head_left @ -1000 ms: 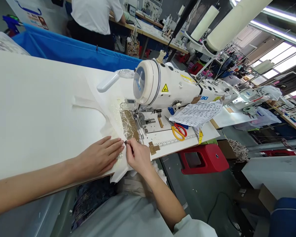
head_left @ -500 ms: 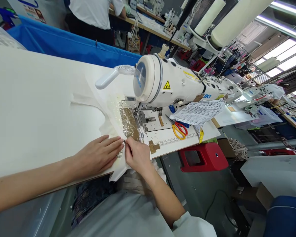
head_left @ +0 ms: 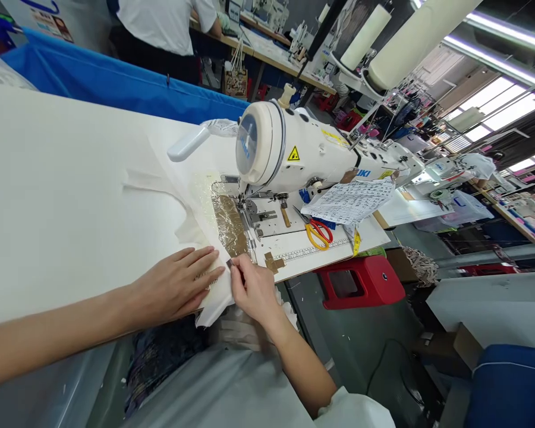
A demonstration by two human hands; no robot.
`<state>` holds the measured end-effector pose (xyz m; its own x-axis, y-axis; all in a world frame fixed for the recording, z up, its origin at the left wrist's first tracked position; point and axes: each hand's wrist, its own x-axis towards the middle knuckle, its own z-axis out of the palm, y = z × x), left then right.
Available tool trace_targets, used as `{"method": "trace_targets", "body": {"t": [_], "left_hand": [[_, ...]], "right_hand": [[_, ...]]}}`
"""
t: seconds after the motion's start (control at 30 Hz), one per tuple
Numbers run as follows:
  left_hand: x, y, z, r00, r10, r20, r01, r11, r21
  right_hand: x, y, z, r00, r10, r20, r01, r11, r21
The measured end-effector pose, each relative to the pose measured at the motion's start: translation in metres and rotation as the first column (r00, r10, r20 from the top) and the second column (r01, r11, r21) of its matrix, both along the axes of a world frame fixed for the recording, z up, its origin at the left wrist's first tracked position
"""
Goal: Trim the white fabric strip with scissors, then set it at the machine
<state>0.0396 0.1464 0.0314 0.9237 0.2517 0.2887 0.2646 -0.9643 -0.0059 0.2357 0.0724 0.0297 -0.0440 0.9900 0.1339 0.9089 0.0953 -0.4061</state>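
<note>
A strip of thin white fabric point(head_left: 218, 297) lies on the sewing table and hangs a little over its front edge. My left hand point(head_left: 178, 284) rests flat on it, fingers stretched out and slightly spread. Beside it, my right hand point(head_left: 255, 290) is closed, thumb and forefinger pinching the fabric's edge. A small dark piece point(head_left: 229, 262) shows at those fingertips; its kind is not clear. Just beyond the hands is the sewing machine point(head_left: 261, 142), its needle area above a brown-taped plate point(head_left: 230, 224). The fabric runs along the plate's left side.
Scissors with orange and red handles point(head_left: 320, 233) lie right of the needle area, near a written paper sheet point(head_left: 350, 201). A red stool point(head_left: 361, 282) stands below the table's right end. Blue cloth point(head_left: 129, 80) borders the far edge; a person point(head_left: 158, 30) sits beyond it.
The right hand has shifted slightly away from the left fingertips, and more of the small dark piece shows between them. The left hand stays flat on the fabric. The view has shifted slightly.
</note>
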Motion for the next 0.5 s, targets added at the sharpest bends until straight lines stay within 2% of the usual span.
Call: {"method": "trace_targets", "body": {"t": [0.27, 0.5], "left_hand": [[0.001, -0.001, -0.004, 1.0, -0.004, 0.018, 0.004, 1.0, -0.007], [0.001, -0.004, -0.003, 1.0, 0.013, -0.005, -0.013, 1.0, -0.005]], "right_hand": [[-0.008, 0.004, 0.004, 0.99, 0.001, 0.144, 0.008, 0.998, -0.061], [0.006, -0.022, 0.02, 0.98, 0.074, 0.185, -0.053, 0.992, -0.114]]}}
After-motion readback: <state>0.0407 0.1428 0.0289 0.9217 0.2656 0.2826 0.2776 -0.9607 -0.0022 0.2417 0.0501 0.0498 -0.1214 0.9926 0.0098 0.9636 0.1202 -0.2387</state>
